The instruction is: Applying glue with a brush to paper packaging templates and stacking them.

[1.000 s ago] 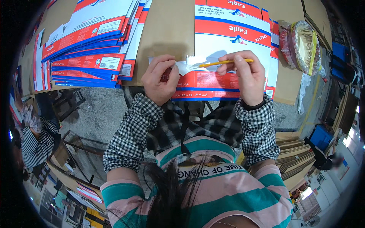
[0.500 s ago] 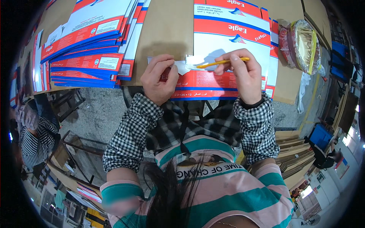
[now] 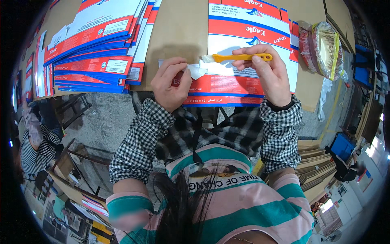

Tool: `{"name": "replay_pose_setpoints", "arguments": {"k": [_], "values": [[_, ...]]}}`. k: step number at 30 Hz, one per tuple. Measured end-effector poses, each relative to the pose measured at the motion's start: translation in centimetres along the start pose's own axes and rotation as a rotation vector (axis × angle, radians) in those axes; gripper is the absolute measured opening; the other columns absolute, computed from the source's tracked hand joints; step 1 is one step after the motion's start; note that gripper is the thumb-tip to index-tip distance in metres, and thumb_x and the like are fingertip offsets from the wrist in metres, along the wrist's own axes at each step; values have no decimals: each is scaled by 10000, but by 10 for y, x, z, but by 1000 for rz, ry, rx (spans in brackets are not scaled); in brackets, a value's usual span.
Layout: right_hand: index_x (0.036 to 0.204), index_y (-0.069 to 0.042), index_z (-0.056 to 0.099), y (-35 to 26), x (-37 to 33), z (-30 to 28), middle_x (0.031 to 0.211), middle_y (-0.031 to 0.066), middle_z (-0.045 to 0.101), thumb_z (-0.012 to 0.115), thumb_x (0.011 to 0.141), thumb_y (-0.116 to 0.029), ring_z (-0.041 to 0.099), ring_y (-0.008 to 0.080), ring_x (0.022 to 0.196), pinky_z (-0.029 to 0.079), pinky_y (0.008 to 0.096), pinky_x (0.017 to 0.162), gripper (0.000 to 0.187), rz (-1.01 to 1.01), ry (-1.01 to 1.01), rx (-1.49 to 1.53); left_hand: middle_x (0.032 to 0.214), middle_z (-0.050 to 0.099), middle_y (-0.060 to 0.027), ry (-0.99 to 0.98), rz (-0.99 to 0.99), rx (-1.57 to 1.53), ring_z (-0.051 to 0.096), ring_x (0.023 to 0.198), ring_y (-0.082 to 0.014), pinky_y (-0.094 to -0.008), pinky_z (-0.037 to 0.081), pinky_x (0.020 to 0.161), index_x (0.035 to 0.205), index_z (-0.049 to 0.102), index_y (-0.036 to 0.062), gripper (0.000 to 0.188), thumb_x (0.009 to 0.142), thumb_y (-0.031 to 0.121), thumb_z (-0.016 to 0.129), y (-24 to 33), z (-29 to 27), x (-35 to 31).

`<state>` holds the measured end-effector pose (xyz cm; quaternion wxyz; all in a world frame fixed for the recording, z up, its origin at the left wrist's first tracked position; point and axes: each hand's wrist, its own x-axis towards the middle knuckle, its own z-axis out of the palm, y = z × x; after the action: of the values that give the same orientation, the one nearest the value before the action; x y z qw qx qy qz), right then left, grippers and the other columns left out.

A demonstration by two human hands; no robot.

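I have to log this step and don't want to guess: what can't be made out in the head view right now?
- Flap of the flat carton: covered by the left hand, so its state is unclear.
- Bristles of the yellow brush held by the right hand: too small to show glue.
- Stack of flat cartons: cut off by the top edge.

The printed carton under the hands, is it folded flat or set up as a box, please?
Flat: the carton lies as one sheet on the table under both hands.
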<state>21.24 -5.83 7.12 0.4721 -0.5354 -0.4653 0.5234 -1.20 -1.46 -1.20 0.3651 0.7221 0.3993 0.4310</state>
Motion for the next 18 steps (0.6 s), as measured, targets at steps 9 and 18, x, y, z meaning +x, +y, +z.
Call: {"name": "replay_pose_setpoints", "arguments": {"k": [9, 18], "values": [[1009, 9, 480, 3, 0, 1, 1042, 171, 582, 377, 937, -79, 605, 174, 862, 493, 270, 789, 154, 32, -40, -25, 971, 613, -132, 3, -18, -20, 613, 834, -199, -267, 498, 697, 890, 602, -20, 123, 770, 6, 610, 1, -1, -1], [1016, 8, 478, 1, -1, 3, 1037, 171, 582, 370, 935, -69, 604, 173, 862, 493, 270, 793, 155, 16, -41, -35, 975, 611, -136, -2, 4, -1, 612, 832, -196, -266, 499, 699, 895, 600, -25, 127, 773, 7, 611, 0, -2, -1]]}}
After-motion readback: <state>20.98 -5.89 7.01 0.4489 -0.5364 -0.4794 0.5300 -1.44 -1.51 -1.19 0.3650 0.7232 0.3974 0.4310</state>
